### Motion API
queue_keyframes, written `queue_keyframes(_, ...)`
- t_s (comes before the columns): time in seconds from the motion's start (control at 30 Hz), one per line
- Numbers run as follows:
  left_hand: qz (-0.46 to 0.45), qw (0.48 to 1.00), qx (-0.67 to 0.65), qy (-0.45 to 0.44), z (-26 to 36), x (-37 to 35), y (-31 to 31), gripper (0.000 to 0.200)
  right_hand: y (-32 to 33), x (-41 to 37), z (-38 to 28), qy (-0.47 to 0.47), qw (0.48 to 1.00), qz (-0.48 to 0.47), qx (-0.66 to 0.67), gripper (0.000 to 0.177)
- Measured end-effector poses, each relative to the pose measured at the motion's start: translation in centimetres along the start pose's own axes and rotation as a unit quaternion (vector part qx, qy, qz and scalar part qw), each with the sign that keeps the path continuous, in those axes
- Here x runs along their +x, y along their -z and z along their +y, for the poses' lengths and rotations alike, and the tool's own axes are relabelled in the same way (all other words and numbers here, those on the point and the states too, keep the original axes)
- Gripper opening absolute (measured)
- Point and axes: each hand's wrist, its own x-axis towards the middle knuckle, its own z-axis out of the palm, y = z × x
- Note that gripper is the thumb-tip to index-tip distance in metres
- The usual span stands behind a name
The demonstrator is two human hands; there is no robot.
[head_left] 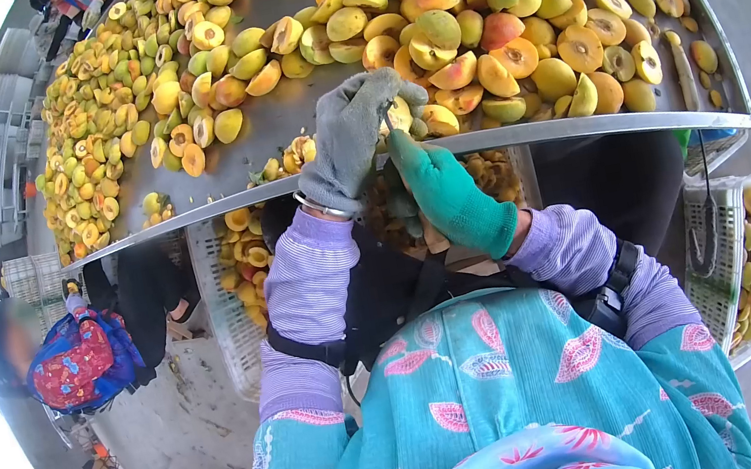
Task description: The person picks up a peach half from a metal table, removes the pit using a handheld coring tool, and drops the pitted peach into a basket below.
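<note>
My left hand [356, 132], in a grey glove, is closed around an apricot half [399, 114] just above the table's near edge. Close against it, my right hand [445, 184] in a green glove is also closed. A thin, dark, blade-like tool [389, 122] shows at the right fingertips, partly hidden by the gloves. Beyond both hands lies a heap of cut apricots [520, 58], yellow to orange, several with pits in them. Below the edge, a crate of apricot halves [245, 262] is partly covered by my left arm.
The metal table [215, 177] has a raised rim. On the right stands a white crate [700, 253] with more fruit. A seated person with a blue and red garment [86, 361] is at left, near stacked crates [19, 272]. Another person [68, 2] is at the far left.
</note>
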Motion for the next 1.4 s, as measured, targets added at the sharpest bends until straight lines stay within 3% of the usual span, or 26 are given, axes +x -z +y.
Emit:
queue_keyframes(0.07,0.035,0.99,-0.116,0.065,0.3,0.2,-0.6,0.033,-0.2,-0.1,-1.4,-0.013,0.999,-0.013,0.038,0.046)
queue_keyframes(0.17,0.095,0.98,-0.172,0.009,-1.7,0.2,-1.2,0.031,2.7,3.3,1.7,0.242,0.955,-0.018,-0.172,0.049)
queue_keyframes(0.23,0.073,0.988,-0.138,-0.019,-1.5,-1.0,-1.2,0.027,5.0,2.4,-1.4,0.099,0.965,-0.122,-0.21,0.047)
queue_keyframes(0.3,0.069,0.99,-0.122,-0.017,-1.5,-1.4,-0.9,0.02,4.2,1.5,-0.8,0.113,0.971,-0.111,-0.178,0.048)
queue_keyframes(0.33,0.109,0.963,-0.24,0.049,-0.5,-1.7,-1.8,0.02,2.5,0.6,-0.7,0.047,0.993,-0.071,-0.086,0.048)
queue_keyframes(0.37,0.108,0.973,-0.199,0.03,-0.4,-1.7,-1.9,0.023,1.1,-0.1,-1.2,-0.013,0.999,-0.032,0.004,0.048)
queue_keyframes(0.4,0.106,0.982,-0.157,0.01,-0.4,-1.6,-2.0,0.026,1.3,-0.4,-1.9,-0.078,0.993,-0.075,0.037,0.047)
queue_keyframes(0.43,0.106,0.988,-0.113,-0.007,-0.3,-1.5,-2.0,0.029,1.4,-0.3,-1.9,-0.069,0.993,-0.082,0.041,0.047)
queue_keyframes(0.47,0.09,0.99,-0.098,0.054,0.0,-1.0,-1.8,0.026,1.4,-0.3,-1.5,-0.067,0.993,-0.089,0.047,0.046)
queue_keyframes(0.5,0.05,0.996,0.032,0.07,-0.2,-0.5,-1.2,0.026,1.4,-0.5,-0.8,-0.066,0.992,-0.097,0.053,0.046)
queue_keyframes(0.53,0.006,0.983,0.16,0.084,-0.3,0.1,-0.5,0.026,2.0,1.1,0.8,0.036,0.995,-0.084,-0.048,0.045)
queue_keyframes(0.57,-0.019,0.982,0.168,0.088,-0.3,1.1,0.0,0.023,2.5,2.7,2.4,0.133,0.978,-0.049,-0.153,0.045)
queue_keyframes(0.6,-0.045,0.979,0.176,0.092,-0.3,2.1,0.4,0.02,1.9,2.4,1.6,0.108,0.989,-0.033,-0.1,0.048)
queue_keyframes(0.67,-0.209,0.949,0.233,-0.039,-0.8,4.1,2.0,0.017,0.2,0.4,-1.5,-0.079,0.992,-0.018,0.094,0.05)
queue_keyframes(0.7,-0.288,0.916,0.259,-0.103,-0.8,4.6,2.6,0.016,0.4,1.0,-0.7,-0.043,0.997,-0.016,0.062,0.05)
queue_keyframes(0.73,-0.21,0.953,0.124,0.177,-0.6,4.7,1.7,0.015,0.6,1.6,0.2,-0.007,0.999,-0.011,0.032,0.049)
queue_keyframes(0.83,-0.109,0.986,0.118,0.048,-0.3,4.0,-0.3,0.019,1.1,2.2,0.8,0.07,0.997,0.023,0.024,0.047)
queue_keyframes(0.87,0.006,0.988,-0.033,0.15,0.1,3.2,-1.7,0.017,0.9,2.2,0.3,0.093,0.994,0.037,0.038,0.046)
queue_keyframes(0.97,0.116,0.974,-0.132,0.143,-0.6,2.5,-2.7,0.016,1.9,1.5,-1.8,-0.034,0.998,-0.008,-0.056,0.047)
queue_keyframes(1.0,0.093,0.977,-0.149,0.121,-0.4,2.3,-2.6,0.02,1.9,2.0,-1.2,-0.018,0.993,0.028,-0.114,0.045)
queue_keyframes(1.1,-0.055,0.987,0.083,0.124,-1.3,4.0,-0.4,0.016,3.0,3.7,1.8,0.097,0.989,-0.013,-0.109,0.044)
queue_keyframes(1.13,-0.111,0.974,0.194,-0.025,-1.4,4.0,0.0,0.015,2.6,3.3,1.1,0.097,0.992,-0.019,-0.08,0.044)
queue_keyframes(1.23,-0.001,0.944,0.25,-0.217,0.2,3.1,-1.4,0.012,0.6,1.5,-2.3,0.028,0.998,-0.009,0.058,0.043)
queue_keyframes(1.27,0.006,0.976,0.156,-0.153,0.0,2.6,-1.5,0.012,0.5,1.0,-3.6,-0.028,0.999,-0.007,0.046,0.04)
queue_keyframes(1.37,-0.074,0.96,0.213,-0.166,-0.2,3.3,-0.8,0.018,1.4,1.5,-3.5,-0.058,0.995,-0.035,0.078,0.039)
queue_keyframes(1.4,-0.086,0.993,0.084,-0.001,-0.7,4.3,-0.2,0.025,1.6,2.2,-2.3,-0.017,0.984,-0.089,0.151,0.038)
